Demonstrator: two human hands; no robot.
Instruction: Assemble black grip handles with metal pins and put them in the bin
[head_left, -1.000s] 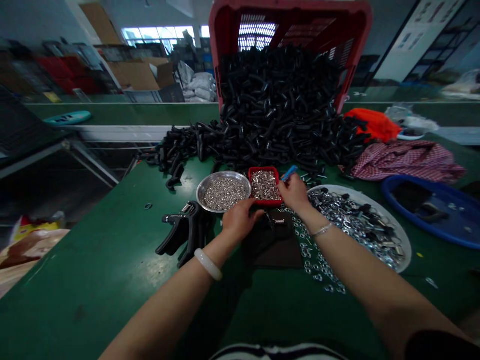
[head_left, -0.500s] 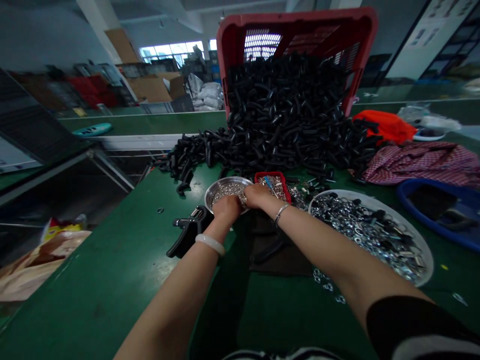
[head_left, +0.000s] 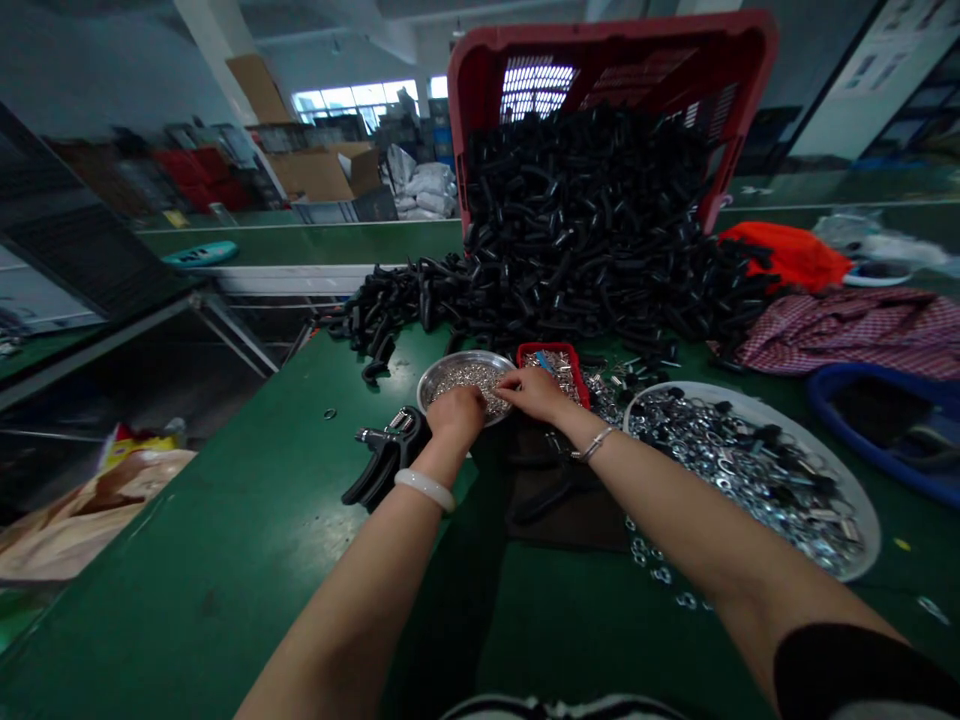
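My left hand rests at the near rim of a round steel bowl full of small silver parts, its fingers curled down into them. My right hand reaches across from the right, its fingertips pinched at the bowl's right edge beside a small red tray of metal pieces. What either hand holds is too small to see. A black hand-grip tool lies just left of my left wrist. A dark mat lies under my right forearm.
A tipped red crate spills a big heap of black handles across the back of the green table. A white basin of metal rings stands at right, a blue tub and checked cloth beyond.
My right hand left the red tray and came over to the steel bowl. My left hand moved forward from the mat to the bowl. The view shifted slightly.
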